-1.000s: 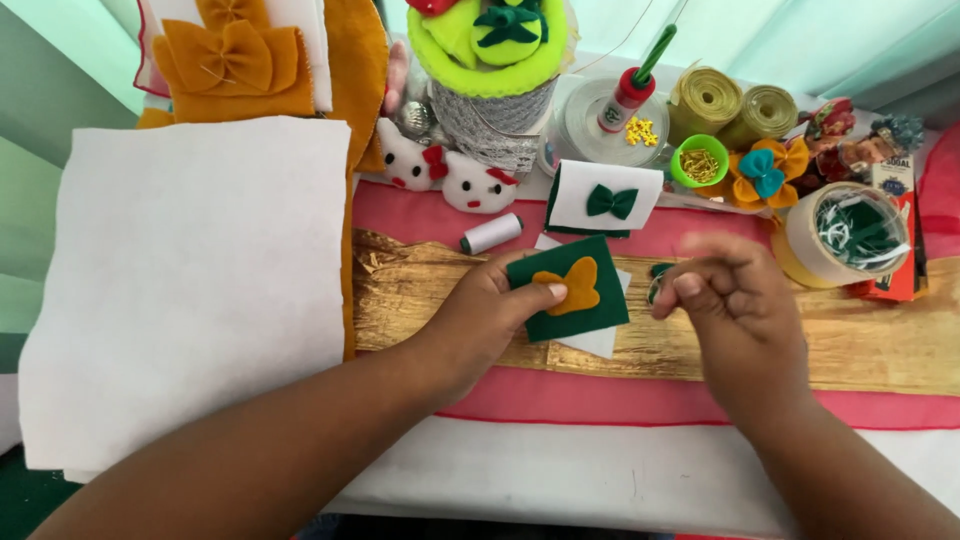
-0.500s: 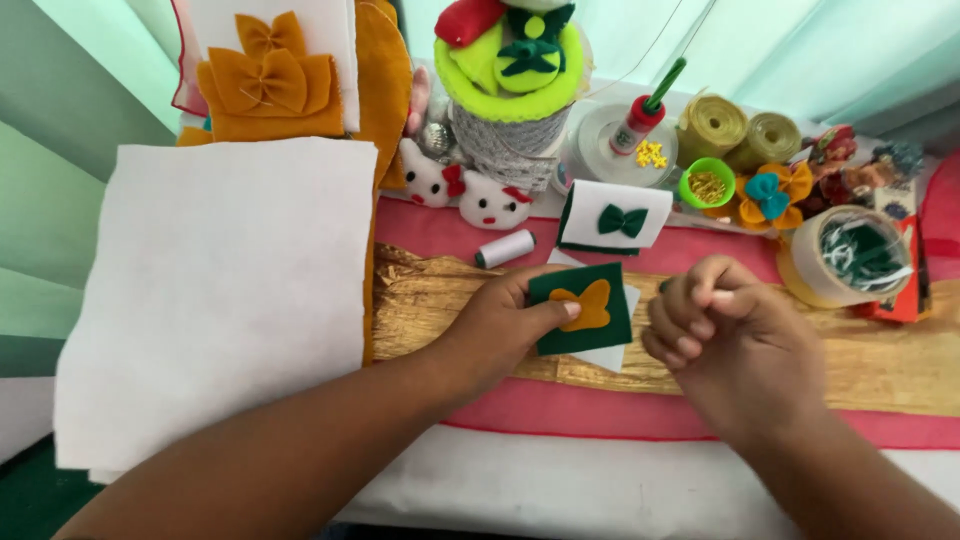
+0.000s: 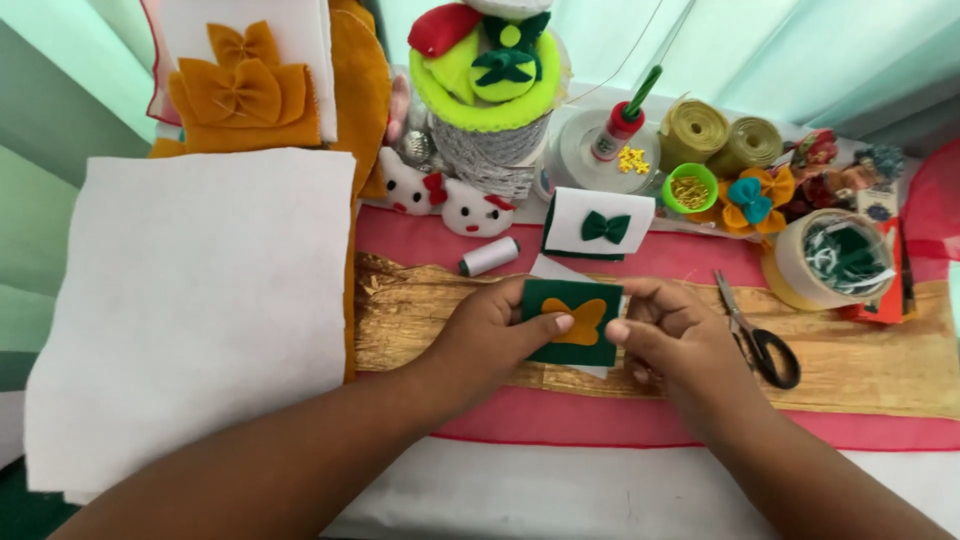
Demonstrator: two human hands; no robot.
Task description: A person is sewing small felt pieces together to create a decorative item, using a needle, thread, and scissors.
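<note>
Biggest thing on the desk (image 3: 620, 490) is one big white felt sheet (image 3: 200, 310) on the left, then one strip of crinkly gold ribbon fabric (image 3: 900, 360) running across the red cloth. Up top there's one tall stack of felt craft pieces (image 3: 490, 80) in lime green, red and dark green on a silvery base, and at top left one white card carrying two mustard bows (image 3: 240, 85). Two rolls of gold ribbon (image 3: 720, 135) sit at the back right, with one tape roll (image 3: 830, 262) in front of them. Both hands are in the middle, pinching the same small dark green felt card (image 3: 572, 322), which has one orange butterfly shape on it and sits just above the gold fabric. The left hand (image 3: 495, 335) is closed on its left edge with the thumb on top, and the right hand (image 3: 665, 335) grips the right edge the same way. Just behind there's one white card with a green bow (image 3: 600, 222). Smaller stuff: one pair of scissors (image 3: 755, 335) just right of the right hand, two little white cat figures (image 3: 445, 200), one white thread spool (image 3: 488, 256) and one small green cup of pins (image 3: 690, 187).
</note>
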